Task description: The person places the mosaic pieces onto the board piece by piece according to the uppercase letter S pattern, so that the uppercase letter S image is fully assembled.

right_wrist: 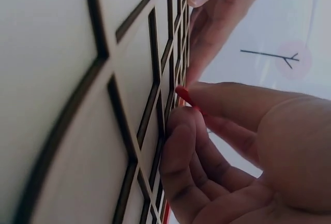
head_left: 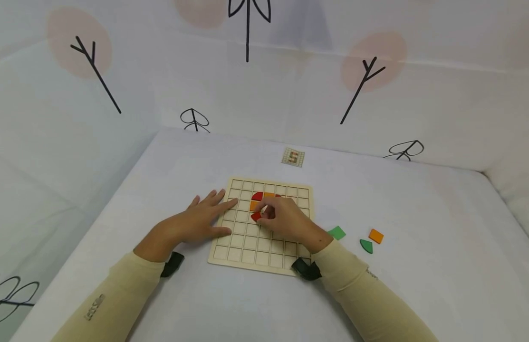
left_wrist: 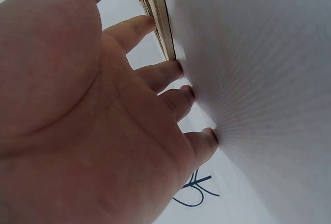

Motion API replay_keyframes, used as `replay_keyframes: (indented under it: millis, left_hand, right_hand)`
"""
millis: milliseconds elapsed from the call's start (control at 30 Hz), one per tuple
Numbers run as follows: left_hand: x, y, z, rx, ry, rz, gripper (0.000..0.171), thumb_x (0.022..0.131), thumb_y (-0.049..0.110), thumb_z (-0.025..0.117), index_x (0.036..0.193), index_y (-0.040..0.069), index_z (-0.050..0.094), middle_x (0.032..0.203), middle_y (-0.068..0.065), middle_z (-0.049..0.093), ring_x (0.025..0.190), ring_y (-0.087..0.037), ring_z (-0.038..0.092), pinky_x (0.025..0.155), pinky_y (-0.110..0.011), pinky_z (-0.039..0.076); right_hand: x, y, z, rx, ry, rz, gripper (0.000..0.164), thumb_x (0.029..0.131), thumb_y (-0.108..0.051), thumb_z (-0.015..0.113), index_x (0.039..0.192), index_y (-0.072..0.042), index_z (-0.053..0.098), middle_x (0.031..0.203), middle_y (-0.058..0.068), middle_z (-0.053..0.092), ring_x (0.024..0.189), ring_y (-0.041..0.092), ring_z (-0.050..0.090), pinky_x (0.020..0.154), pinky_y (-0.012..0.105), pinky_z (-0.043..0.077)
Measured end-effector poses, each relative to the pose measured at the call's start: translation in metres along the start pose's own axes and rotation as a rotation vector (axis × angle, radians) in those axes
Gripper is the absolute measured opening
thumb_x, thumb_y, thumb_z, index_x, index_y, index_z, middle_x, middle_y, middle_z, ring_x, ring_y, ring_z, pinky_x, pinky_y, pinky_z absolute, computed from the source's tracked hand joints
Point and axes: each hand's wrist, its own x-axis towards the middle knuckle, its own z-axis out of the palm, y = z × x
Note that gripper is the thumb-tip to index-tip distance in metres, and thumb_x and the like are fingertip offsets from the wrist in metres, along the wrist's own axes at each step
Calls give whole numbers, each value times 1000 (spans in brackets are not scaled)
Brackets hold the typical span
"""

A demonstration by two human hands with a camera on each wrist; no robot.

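A wooden grid board (head_left: 236,255) lies on the white table. My right hand (head_left: 285,218) pinches a red quarter-round tile (head_left: 256,216) between thumb and fingers, over a cell left of the board's middle. The right wrist view shows that red tile (right_wrist: 186,97) tilted against the grid. Above it sit an orange tile (head_left: 253,205), a red rounded tile (head_left: 257,195), another orange tile (head_left: 269,194) and a partly hidden red one (head_left: 278,195). With fingers spread, my left hand (head_left: 200,221) rests at the board's left edge; some fingertips (left_wrist: 209,137) touch the table.
Right of the board lie a green tile (head_left: 337,232), a green quarter-round tile (head_left: 366,245) and an orange square tile (head_left: 376,236). A small card (head_left: 293,156) with a gridded, S-like pattern lies behind the board. White printed cloth (head_left: 290,95) encloses the table.
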Motion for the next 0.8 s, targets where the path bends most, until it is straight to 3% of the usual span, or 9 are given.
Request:
replay_keyframes:
  millis: [800]
  left_hand:
    - [0,-2,2,14,4,-7,81,94,51,64,160,33,21,170,-10,6,157,-33,-1,125,-60,-2]
  right_hand:
    - [-1,-6,4,-22,7,46,13,86,-17,79,95,-9,75,75,-3,66,66,9,56,61,23,49]
